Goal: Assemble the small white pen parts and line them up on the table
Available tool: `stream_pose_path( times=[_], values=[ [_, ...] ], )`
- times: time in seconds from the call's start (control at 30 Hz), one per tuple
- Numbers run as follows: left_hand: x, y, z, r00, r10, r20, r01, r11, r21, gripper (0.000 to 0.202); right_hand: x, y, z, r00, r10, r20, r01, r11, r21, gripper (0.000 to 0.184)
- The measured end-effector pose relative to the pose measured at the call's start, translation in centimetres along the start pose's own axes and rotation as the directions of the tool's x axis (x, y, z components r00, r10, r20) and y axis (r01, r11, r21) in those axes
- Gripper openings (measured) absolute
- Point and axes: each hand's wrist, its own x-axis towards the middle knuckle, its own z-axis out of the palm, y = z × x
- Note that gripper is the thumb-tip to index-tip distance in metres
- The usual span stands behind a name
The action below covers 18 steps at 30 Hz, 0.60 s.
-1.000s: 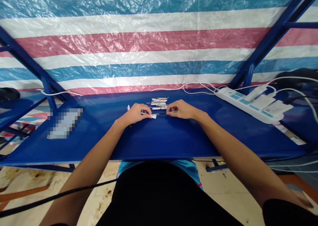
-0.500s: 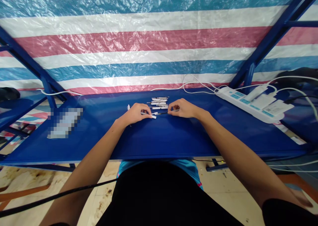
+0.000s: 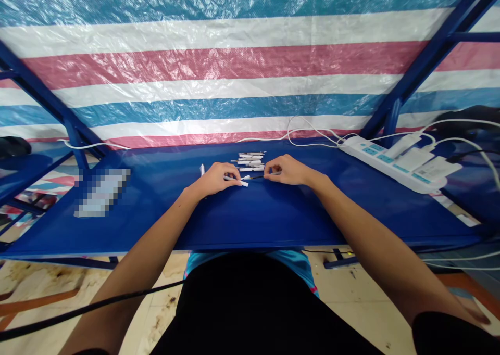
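Note:
My left hand [image 3: 219,178] is closed, thumb and fingers pinching a white pen barrel [image 3: 244,184] whose end sticks out to the right. Facing it, my right hand [image 3: 287,169] pinches a thin dark pen refill [image 3: 255,177] that points left. A small white piece [image 3: 245,177] lies at the refill's left end, close to the barrel; whether they touch I cannot tell. Just beyond the fingers is a stack of several white pens [image 3: 250,162]. Another white pen part [image 3: 202,169] is partly hidden behind my left hand.
The blue tabletop [image 3: 258,214] runs under both hands. On the right sits a white power strip [image 3: 385,160] with plugs and a looping white cable [image 3: 308,131]. A pixelated flat object [image 3: 102,193] lies at left. Striped sheeting [image 3: 219,63] and blue metal posts [image 3: 414,58] stand behind.
My left hand has shifted slightly to the right with the pen barrel, bringing it nearer the right hand. The right hand with the refill is almost still.

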Motion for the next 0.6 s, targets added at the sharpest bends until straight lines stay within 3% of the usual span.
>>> stream_pose_path(
  times=[0.47, 0.6],
  values=[
    [0.04, -0.41, 0.09, 1.0, 0.016, -0.005, -0.016, 1.0, -0.006, 0.022, -0.37, 0.53, -0.81, 0.994, 0.077, -0.075, -0.076, 0.997, 0.011, 0.025],
    [0.16, -0.73, 0.29, 0.999, 0.035, -0.015, -0.035, 0.999, 0.005, 0.021, -0.2, 0.12, -0.54, 0.997, 0.068, -0.036, -0.069, 0.997, -0.031, 0.023]
  ],
)
